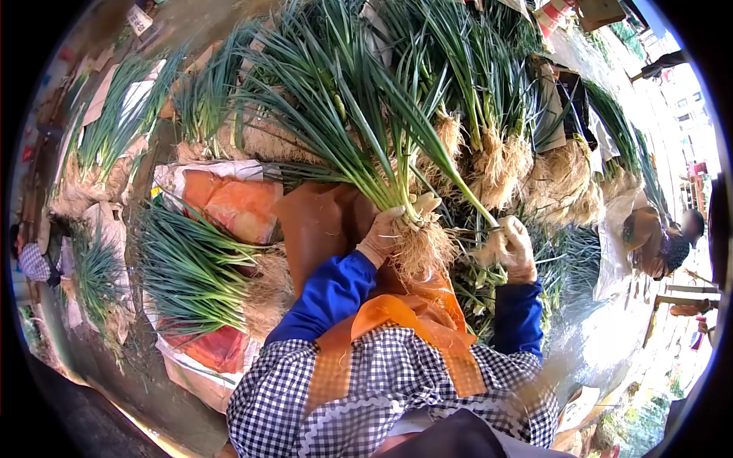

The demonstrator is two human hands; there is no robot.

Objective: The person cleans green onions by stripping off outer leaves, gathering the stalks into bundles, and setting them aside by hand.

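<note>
My left hand (382,235), in a pale glove, is closed around a bunch of green onions (393,172). Their long leaves fan up and to the left, and tangled roots (421,248) hang just right of the hand. To the right, my gloved right hand (513,248) pinches a single green onion stalk (450,164) near its lower end. That stalk slants up and left toward the bunch. Below the right hand, loose trimmed leaves and stalk pieces (485,294) lie in a heap.
A pile of green onions (202,267) lies at left on sacking, roots facing me. An orange sack (233,202) is beside it. More rooted bundles (500,160) stand ahead. Another person (657,237) is at far right. Plastic sheeting (603,328) covers ground at right.
</note>
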